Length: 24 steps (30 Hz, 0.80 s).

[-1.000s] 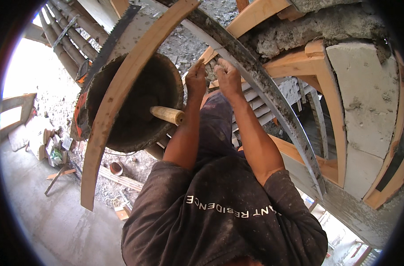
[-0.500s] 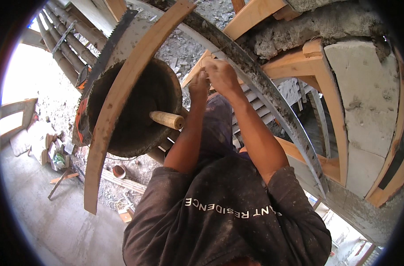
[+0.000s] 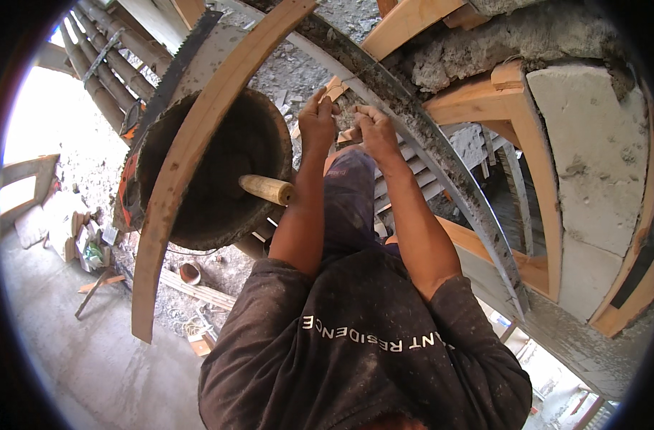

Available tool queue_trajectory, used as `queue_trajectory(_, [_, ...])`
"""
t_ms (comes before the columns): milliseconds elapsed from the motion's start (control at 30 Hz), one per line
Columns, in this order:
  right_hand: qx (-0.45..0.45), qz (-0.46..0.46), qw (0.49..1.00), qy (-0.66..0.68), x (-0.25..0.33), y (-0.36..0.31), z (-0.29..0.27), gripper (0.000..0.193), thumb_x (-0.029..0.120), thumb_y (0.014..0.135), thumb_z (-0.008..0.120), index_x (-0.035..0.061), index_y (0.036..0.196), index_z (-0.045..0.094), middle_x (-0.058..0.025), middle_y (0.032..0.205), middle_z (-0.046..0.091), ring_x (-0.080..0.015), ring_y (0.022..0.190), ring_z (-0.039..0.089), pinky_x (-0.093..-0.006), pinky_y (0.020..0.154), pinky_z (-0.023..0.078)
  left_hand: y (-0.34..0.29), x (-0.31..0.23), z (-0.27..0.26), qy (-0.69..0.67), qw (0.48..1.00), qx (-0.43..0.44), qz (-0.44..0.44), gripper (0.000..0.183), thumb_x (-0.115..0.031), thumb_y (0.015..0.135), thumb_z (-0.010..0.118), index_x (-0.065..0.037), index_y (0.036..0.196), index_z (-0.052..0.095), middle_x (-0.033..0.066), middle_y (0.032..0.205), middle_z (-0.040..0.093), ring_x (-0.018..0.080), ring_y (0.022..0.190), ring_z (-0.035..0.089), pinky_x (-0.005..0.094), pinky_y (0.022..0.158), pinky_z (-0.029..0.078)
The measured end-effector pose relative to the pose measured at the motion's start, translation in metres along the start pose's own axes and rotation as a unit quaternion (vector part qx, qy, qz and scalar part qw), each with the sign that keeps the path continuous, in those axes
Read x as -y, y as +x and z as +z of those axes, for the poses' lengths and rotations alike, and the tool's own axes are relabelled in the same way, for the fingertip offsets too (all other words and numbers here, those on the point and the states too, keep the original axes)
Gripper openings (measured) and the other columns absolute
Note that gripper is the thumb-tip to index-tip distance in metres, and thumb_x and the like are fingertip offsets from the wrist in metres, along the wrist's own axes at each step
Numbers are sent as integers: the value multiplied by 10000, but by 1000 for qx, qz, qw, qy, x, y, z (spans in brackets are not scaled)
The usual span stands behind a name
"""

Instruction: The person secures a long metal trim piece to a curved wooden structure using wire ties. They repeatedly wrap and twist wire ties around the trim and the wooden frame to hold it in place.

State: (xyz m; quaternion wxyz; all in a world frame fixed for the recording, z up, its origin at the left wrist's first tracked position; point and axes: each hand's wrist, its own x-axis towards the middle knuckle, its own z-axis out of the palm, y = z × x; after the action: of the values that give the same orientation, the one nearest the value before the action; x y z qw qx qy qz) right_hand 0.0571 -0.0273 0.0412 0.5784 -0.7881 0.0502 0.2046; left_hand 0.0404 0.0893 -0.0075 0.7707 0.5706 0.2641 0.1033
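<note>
Left hand [image 3: 318, 123]: raised, fingers bent, tips drawn close; cannot tell if anything thin is pinched.
Right hand [image 3: 376, 133]: fingers curled toward the left hand; cannot tell if the grip is clamped on something.
Hand spacing: near each other, a gap between, roughly level.
Curved rib [image 3: 442, 148]: long arched strip, pale edge, grey mortar-like crust; runs just beside the right hand, up past the fingertips and down to the right. Contact with the hand: cannot tell.
Pale timber piece [image 3: 335, 89]: beyond the fingertips, between the hands and the rib, partly covered.
Trouser leg [image 3: 350, 190]: dark, dusty, below the hands.
Bucket [image 3: 266, 136]: dark, crusted rim, left of the left forearm.
Round wooden handle [image 3: 266, 189]: sticks out of the bucket toward the left forearm.
Curved plank [image 3: 186, 161]: lies across the bucket mouth in this view, both ends past the rim.
Saw blade [image 3: 186, 63]: toothed, dark, left of the plank.
Wooden frame [image 3: 542, 172]: right side, curved, along a whitish block panel [image 3: 592, 161].
Bamboo poles [image 3: 126, 66]: upper left, bundled.
T-shirt [image 3: 341, 365]: dark, stained, white lettering.
Concrete floor [image 3: 90, 358]: lower left.
</note>
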Motion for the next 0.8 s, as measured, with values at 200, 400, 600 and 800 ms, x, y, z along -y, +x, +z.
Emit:
queue_trajectory(200, [6, -58, 998, -36, 20, -10, -5, 337, 172, 841, 485, -63, 1069, 563, -93, 727, 627, -145, 695, 588, -274, 626, 457, 5, 25, 5, 265, 934, -55, 234, 274, -162, 903, 448, -104, 1142, 567, 176, 1010, 608, 317, 876, 606, 363, 729, 476])
queue_trajectory(400, [7, -220, 934, -283, 36, 10, 52, 368, 201, 815, 473, -60, 1060, 559, -153, 741, 619, -300, 715, 593, -364, 667, 454, -8, 57, 24, 239, 941, 23, 238, 294, -229, 923, 411, -59, 1101, 572, 142, 925, 634, 252, 817, 612, 332, 706, 470])
queue_trajectory(600, [3, -195, 940, -279, 42, 19, 48, 326, 254, 808, 461, -13, 946, 587, -228, 903, 600, -392, 904, 551, -406, 824, 420, 1, 62, 8, -75, 988, 86, 108, 326, -264, 930, 403, -22, 1064, 577, 112, 844, 636, 211, 752, 601, 312, 666, 464])
queue_trajectory(800, [-108, -78, 971, -200, 0, 7, 38, 479, 216, 856, 511, -109, 1197, 426, -222, 978, 596, -279, 891, 585, -328, 775, 453, 3, 14, -14, -232, 968, -37, -88, 409, -355, 907, 452, 28, 938, 591, 57, 691, 577, 115, 586, 523, 241, 538, 400])
